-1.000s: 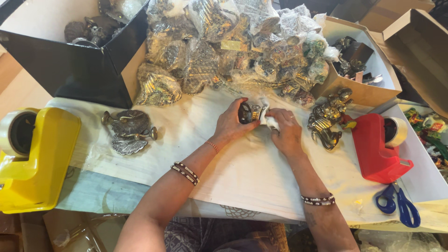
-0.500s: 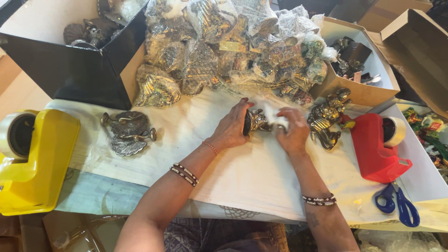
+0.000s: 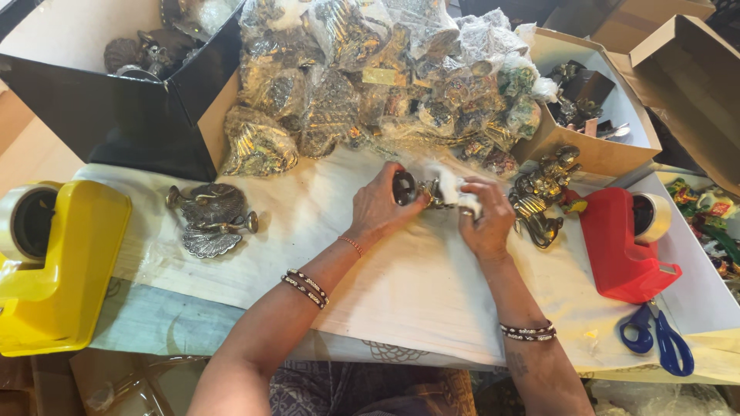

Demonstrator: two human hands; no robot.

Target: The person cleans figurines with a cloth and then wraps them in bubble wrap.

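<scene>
My left hand (image 3: 381,206) grips a small dark brass figurine (image 3: 414,189) over the white paper-covered table (image 3: 401,285). My right hand (image 3: 486,219) presses a white cloth (image 3: 456,190) against the same figurine. Both hands meet at the middle of the table. Just right of my right hand lies a cluster of brass figures (image 3: 541,199). A dark metal bird-shaped piece (image 3: 210,219) lies to the left, apart from my hands.
A heap of plastic-wrapped brass items (image 3: 370,85) fills the back. A black box (image 3: 116,115) stands at back left, an open cardboard box (image 3: 593,146) at back right. A yellow tape dispenser (image 3: 58,270), a red tape dispenser (image 3: 624,239) and blue scissors (image 3: 659,339) flank the table.
My hands have turned the figurine slightly and shifted a little right; the cloth stays on it. Nothing else on the table moved.
</scene>
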